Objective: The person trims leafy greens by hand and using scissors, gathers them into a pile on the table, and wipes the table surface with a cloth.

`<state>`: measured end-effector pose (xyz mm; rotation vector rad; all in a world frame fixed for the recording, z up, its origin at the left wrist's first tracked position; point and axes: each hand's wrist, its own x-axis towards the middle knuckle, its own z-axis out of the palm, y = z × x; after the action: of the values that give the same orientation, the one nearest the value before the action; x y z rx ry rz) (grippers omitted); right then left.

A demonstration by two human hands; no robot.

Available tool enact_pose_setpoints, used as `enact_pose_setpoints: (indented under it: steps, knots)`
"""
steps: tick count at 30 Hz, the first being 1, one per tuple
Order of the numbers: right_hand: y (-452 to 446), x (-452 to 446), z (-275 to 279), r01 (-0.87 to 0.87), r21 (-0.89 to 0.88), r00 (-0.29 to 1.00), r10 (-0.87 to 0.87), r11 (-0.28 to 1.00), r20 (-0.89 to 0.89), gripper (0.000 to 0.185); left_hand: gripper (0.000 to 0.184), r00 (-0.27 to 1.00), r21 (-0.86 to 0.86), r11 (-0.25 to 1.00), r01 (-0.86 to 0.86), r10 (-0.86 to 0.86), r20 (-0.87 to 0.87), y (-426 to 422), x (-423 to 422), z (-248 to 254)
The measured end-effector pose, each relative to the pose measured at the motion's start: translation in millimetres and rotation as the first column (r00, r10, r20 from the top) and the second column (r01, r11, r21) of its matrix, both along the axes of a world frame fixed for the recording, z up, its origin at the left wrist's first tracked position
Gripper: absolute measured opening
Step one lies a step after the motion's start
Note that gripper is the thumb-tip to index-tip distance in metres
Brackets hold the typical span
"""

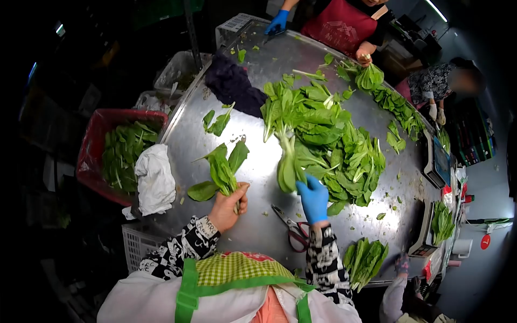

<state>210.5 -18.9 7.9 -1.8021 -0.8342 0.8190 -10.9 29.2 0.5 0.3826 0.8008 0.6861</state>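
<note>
My bare left hand (229, 207) is closed around the stems of a small bunch of leafy greens (222, 169), its leaves pointing away from me. My right hand (314, 199), in a blue glove, has its fingers closed at the leaf end of a leafy green plant (289, 164); its pale stalk points toward the pile. A large heap of leafy greens (336, 142) lies just beyond and right of this hand. Scissors (293, 230) with dark red handles rest on the metal table (253, 207) between my hands. One loose leaf (202, 190) lies beside the left bunch.
At left stands a red bin (89, 156) of greens with a white cloth (155, 180) over its rim. A dark cloth (231, 83) lies farther up. Another bunch (366, 261) sits near right. Scales (425, 229) line the right edge. Co-workers, one in a red apron (339, 24), stand around.
</note>
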Motion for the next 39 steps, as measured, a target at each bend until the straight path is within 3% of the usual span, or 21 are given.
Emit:
enact_pose_setpoints:
  steps: [2, 4, 6, 8, 10, 12, 14, 15, 16, 17, 22, 24, 26, 28, 29, 30, 32, 33, 36, 38, 39]
  knots:
    - [-39.3, 7.1, -18.2, -0.153, 0.078, 0.930, 0.117, 0.985, 0.350, 0.031, 0.018, 0.996, 0.023, 0.998, -0.053, 0.054, -0.066, 1.3, 2.3, -1.6]
    - [-60.8, 15.3, -2.5, -0.162, -0.094, 0.807, 0.187, 0.982, 0.561, 0.040, 0.017, 0.996, 0.031, 0.999, -0.042, 0.045, -0.081, 5.3, 1.9, -16.8]
    - [-79.5, 23.2, -8.6, 0.023, -0.025, 0.595, 0.006, 0.999, 0.804, 0.048, 0.016, 0.994, 0.208, 0.977, 0.051, -0.028, -0.108, 7.8, 4.0, -26.1]
    - [-93.4, 31.4, -9.9, 0.045, -0.014, 0.603, -0.016, 0.999, 0.797, 0.055, 0.016, 0.975, 0.239, 0.963, 0.124, -0.074, -0.208, 11.5, 13.1, -20.0]
    - [-103.7, 26.5, -5.8, 0.075, 0.010, 0.730, -0.062, 0.997, 0.680, 0.043, 0.015, 0.943, 0.265, 0.943, 0.201, -0.113, -0.313, 11.0, 19.9, -21.8]
    - [-110.4, 17.4, -2.2, 0.095, 0.022, 0.789, -0.089, 0.995, 0.609, 0.036, 0.020, 0.875, 0.562, 0.770, 0.301, 0.011, -0.484, 15.1, 29.6, -29.6]
    - [-114.7, 1.5, 2.5, 0.087, 0.052, 0.840, -0.101, 0.995, 0.533, 0.031, 0.021, 0.864, 0.590, 0.740, 0.324, 0.023, -0.503, 18.0, 33.6, -25.9]
    - [-115.6, -7.8, 3.6, 0.076, 0.084, 0.884, -0.106, 0.994, 0.454, 0.026, 0.022, 0.789, 0.698, 0.512, 0.501, 0.062, -0.612, 21.4, 34.4, -27.7]
    - [-116.3, -16.5, 3.7, 0.080, 0.087, 0.884, -0.111, 0.993, 0.454, 0.026, 0.024, 0.708, 0.716, 0.243, 0.654, 0.138, -0.693, 24.0, 35.2, -30.5]
    - [-116.8, -25.4, 3.8, -0.003, 0.067, 0.898, -0.027, 0.998, 0.440, 0.022, 0.029, 0.709, 0.700, 0.225, 0.678, 0.052, -0.703, 25.1, 36.8, -37.4]
    - [-116.7, -64.0, 4.1, -0.236, 0.039, 0.872, 0.194, 0.971, 0.450, 0.017, 0.026, 0.550, 0.558, 0.114, 0.822, 0.094, -0.830, 30.9, 35.9, -50.7]
    - [-117.9, -70.9, 6.7, -0.336, 0.006, 0.846, 0.299, 0.942, 0.442, 0.019, 0.024, 0.423, 0.472, 0.231, 0.851, 0.230, -0.876, 39.3, 23.4, -39.4]
    - [-120.2, -69.3, 3.4, -0.361, 0.003, 0.823, 0.316, 0.933, 0.472, 0.020, 0.021, 0.428, 0.528, 0.295, 0.796, 0.343, -0.836, 57.2, 2.5, -36.4]
    - [-121.5, -69.0, -1.1, -0.349, -0.046, 0.819, 0.329, 0.936, 0.471, 0.019, 0.021, 0.657, 0.539, 0.667, 0.514, 0.099, -0.748, 68.2, -16.1, -30.7]
    - [-120.2, -69.9, -3.3, -0.354, -0.065, 0.813, 0.342, 0.933, 0.472, 0.020, 0.019, 0.815, 0.574, 0.742, 0.347, 0.064, -0.575, 66.4, -19.7, -22.6]
    - [-118.0, -72.6, -4.1, -0.355, -0.054, 0.829, 0.341, 0.933, 0.443, 0.022, 0.019, 0.810, 0.581, 0.739, 0.340, 0.083, -0.580, 63.9, -25.5, -12.4]
    - [-111.1, -77.7, -1.4, -0.380, -0.051, 0.872, 0.376, 0.924, 0.312, 0.026, 0.023, 0.960, 0.227, 0.947, 0.228, -0.180, -0.214, 53.3, -33.5, 11.2]
    - [-106.9, -79.9, -1.5, -0.387, -0.044, 0.870, 0.380, 0.921, 0.313, 0.026, 0.022, 0.981, 0.191, 0.962, 0.194, -0.184, -0.069, 46.2, -32.2, 12.9]
    - [-92.8, -86.9, 2.7, -0.323, 0.007, 0.944, 0.321, 0.946, 0.074, 0.031, 0.020, 0.979, 0.118, 0.975, 0.186, -0.193, 0.057, 27.6, -25.5, 17.0]
    - [-81.9, -90.1, 13.3, -0.269, 0.058, 0.939, 0.275, 0.961, -0.206, 0.033, 0.023, 0.977, 0.090, 0.976, 0.199, -0.204, 0.056, 17.2, -19.5, 19.5]
    - [-78.3, -91.1, 16.5, -0.267, 0.056, 0.940, 0.273, 0.962, -0.203, 0.033, 0.026, 0.970, 0.066, 0.974, 0.215, -0.221, 0.102, 13.9, -17.0, 19.0]
